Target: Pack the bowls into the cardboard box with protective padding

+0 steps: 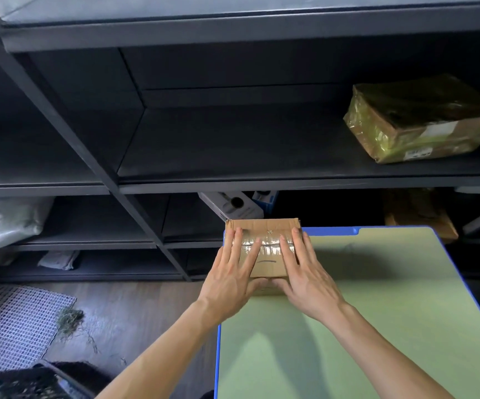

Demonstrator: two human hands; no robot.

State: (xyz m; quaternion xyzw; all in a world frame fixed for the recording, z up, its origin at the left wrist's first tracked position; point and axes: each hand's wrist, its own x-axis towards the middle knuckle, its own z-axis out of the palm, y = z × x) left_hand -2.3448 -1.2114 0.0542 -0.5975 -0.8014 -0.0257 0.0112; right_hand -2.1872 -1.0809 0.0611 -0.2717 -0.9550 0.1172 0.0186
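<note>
Both hands lie flat on top of the cardboard box (pixel 264 226). My left hand (pixel 233 269) covers its left part and my right hand (pixel 305 272) covers its right part. The fingers are straight, a little spread, and point away from me. They grip nothing and only press on the lid, and the two thumbs meet tip to tip at the near edge of the box.

Behind everything stands a dark shelf unit (pixel 261 145), which fills the upper half of the view. In front of me is the table (pixel 377 298), with a green top and a blue rim. To the left of it is the wooden floor (pixel 135 312), where a white mesh mat (pixel 11 323) lies with some dry grass at its corner.

On the middle shelf, at the right, sits a parcel (pixel 423 122) wrapped in shiny yellowish film. A pale plastic bag (pixel 5 220) rests on a lower shelf at the left.

The cardboard box stands on the far left corner of the table. Its flaps are closed and clear tape runs across the top. Just behind it, under the shelf, a white carton (pixel 230 205) lies tilted.
</note>
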